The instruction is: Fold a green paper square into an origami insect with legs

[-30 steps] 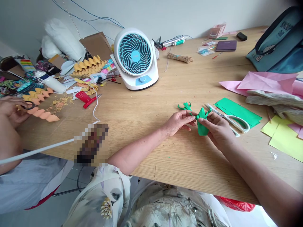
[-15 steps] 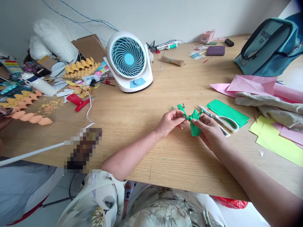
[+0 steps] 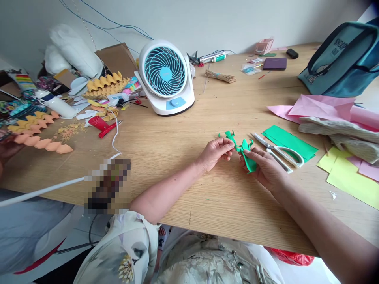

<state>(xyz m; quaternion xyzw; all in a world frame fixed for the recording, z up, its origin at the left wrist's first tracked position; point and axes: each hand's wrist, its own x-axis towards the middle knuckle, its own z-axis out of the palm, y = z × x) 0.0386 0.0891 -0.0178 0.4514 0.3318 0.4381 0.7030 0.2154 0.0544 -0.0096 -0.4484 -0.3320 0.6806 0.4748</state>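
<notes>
A cut piece of green paper (image 3: 249, 161) with curled strips is held between my two hands, just above the table. My left hand (image 3: 217, 153) pinches a narrow part of it, and a frilled end sticks out beyond the fingertips. The wider, leaf-like part is gripped between the thumb and fingers of my right hand (image 3: 268, 167). Right beside that hand lies a pair of scissors (image 3: 275, 151) with white handles, blades pointing away to the left. Partly under the scissors are flat green paper sheets (image 3: 291, 142).
A white fan (image 3: 166, 75) stands at the back. Yellow paper (image 3: 349, 175), pink paper (image 3: 324, 106) and a teal bag (image 3: 331, 59) are on the right. To the left lie a red-handled tool (image 3: 102, 125), scalloped orange strips (image 3: 44, 142) and a co-worker's hand (image 3: 8, 150).
The wide part of the green paper has turned in my right hand and now tilts down to the right. The whole view has shifted slightly, with the table things appearing further right.
</notes>
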